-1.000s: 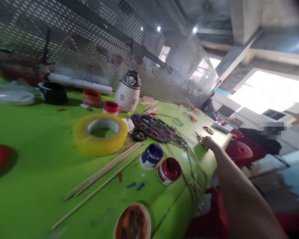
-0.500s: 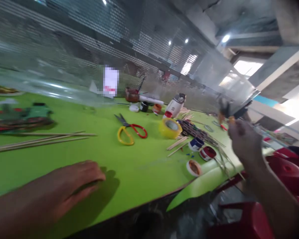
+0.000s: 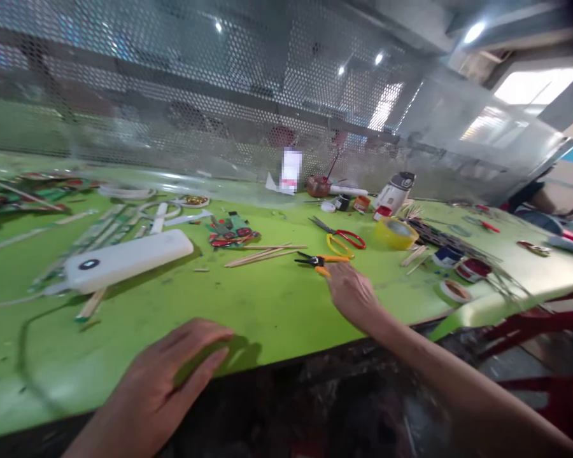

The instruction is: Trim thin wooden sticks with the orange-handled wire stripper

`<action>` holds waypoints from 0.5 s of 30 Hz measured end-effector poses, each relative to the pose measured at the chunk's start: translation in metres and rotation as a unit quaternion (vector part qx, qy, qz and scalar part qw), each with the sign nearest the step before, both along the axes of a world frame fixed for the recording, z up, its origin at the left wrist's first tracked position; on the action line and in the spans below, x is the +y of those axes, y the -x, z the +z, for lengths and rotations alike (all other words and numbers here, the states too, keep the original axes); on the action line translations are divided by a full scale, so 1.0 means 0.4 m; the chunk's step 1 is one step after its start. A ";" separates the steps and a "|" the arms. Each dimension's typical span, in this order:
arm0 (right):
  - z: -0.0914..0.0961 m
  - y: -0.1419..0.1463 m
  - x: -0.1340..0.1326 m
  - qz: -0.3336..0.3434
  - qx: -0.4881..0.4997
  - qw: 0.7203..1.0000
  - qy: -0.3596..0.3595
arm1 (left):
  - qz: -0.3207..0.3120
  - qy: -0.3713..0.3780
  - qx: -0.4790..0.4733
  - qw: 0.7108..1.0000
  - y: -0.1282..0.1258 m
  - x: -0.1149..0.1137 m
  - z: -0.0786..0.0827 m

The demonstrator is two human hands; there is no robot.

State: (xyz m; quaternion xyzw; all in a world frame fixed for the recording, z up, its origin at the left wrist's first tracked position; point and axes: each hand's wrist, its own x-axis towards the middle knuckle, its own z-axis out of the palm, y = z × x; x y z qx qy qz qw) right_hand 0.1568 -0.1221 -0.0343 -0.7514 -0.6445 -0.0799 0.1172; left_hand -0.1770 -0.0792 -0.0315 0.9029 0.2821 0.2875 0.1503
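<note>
My right hand (image 3: 352,296) reaches out over the green table (image 3: 277,305), its fingertips closed on the orange handles of small black-jawed cutters (image 3: 315,259) that lie on the tabletop. My left hand (image 3: 172,375) lies flat near the front edge of the table with fingers stretched out and nothing in it. Just beyond the cutters are red-and-yellow scissors (image 3: 344,240) and a few thin wooden sticks (image 3: 262,254).
A white power bank (image 3: 124,261) lies at the left, a green-red craft piece (image 3: 232,232) behind it. To the right are a yellow tape roll (image 3: 395,232), paint pots (image 3: 472,268), a dark palette (image 3: 439,235) and a white jug (image 3: 396,189). A perforated metal screen (image 3: 219,95) backs the table. Red stools (image 3: 544,318) stand beyond the right end.
The view has swung left along the table. My right hand came down from holding the cutters in the air to the tabletop, where the cutters now lie. My left hand stays flat.
</note>
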 end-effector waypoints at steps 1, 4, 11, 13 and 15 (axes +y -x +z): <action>-0.009 -0.006 -0.002 -0.007 -0.001 1.000 0.000 | -0.026 -0.003 0.022 0.999 0.010 0.015 -0.002; -0.025 -0.032 -0.020 -0.017 0.003 1.000 -0.001 | -0.063 -0.029 0.096 0.993 0.048 0.065 -0.002; 0.010 -0.030 -0.040 0.008 0.022 1.000 -0.005 | -0.080 -0.086 0.089 0.989 0.163 0.170 0.007; 0.030 -0.009 -0.012 0.007 0.022 1.000 -0.020 | -0.071 -0.085 0.109 0.988 0.164 0.187 0.020; 0.054 0.011 0.036 0.020 0.025 0.999 -0.021 | -0.069 -0.060 0.163 0.982 0.144 0.200 0.041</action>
